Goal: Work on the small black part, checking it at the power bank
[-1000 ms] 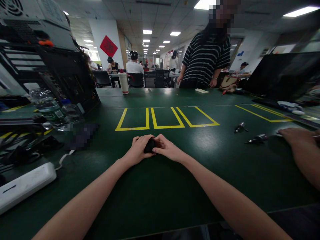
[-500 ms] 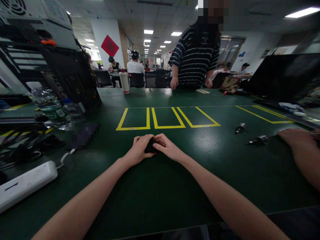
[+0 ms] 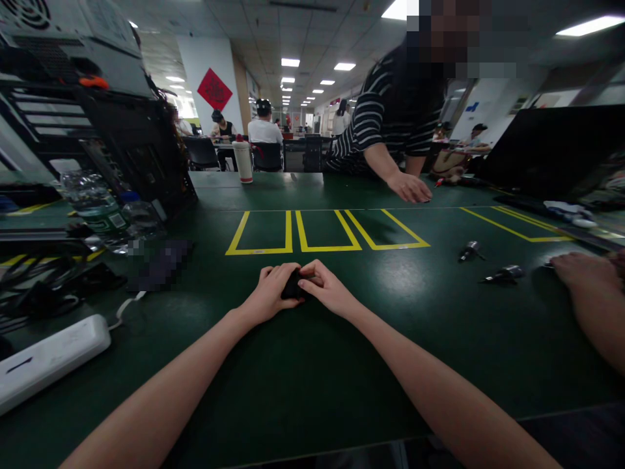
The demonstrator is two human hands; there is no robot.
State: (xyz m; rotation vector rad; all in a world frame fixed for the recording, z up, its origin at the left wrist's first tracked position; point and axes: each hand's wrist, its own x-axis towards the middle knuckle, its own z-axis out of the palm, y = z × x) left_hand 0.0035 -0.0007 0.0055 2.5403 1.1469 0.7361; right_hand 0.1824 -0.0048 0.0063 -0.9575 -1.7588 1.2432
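Note:
A small dark black object point(image 3: 291, 285) sits between my hands on the green tabletop, and most of it is covered by fingers, so its kind cannot be made out. From the left, my left hand point(image 3: 267, 293) wraps round it, thumb low and fingers over the top. My right hand point(image 3: 329, 288) is curled against its right side, thumb and fingertips closed at its edge. Just beyond both hands, three yellow tape outlines point(image 3: 329, 248) mark the green table point(image 3: 312, 371).
Left are a white power strip point(image 3: 53, 361), plastic bottles point(image 3: 105, 215) and a computer case point(image 3: 141, 156). Right lie two metal chuck-like parts point(image 3: 471, 251), near another person's hand point(image 3: 586, 273). A cup point(image 3: 243, 159) stands at the back. Opposite, a person in stripes point(image 3: 374, 124) leans over the table.
The person opposite has bent forward and stretched a hand over the table; the pale strips there no longer show. The hand at right shifted slightly right. My hands hold nearly the same pose.

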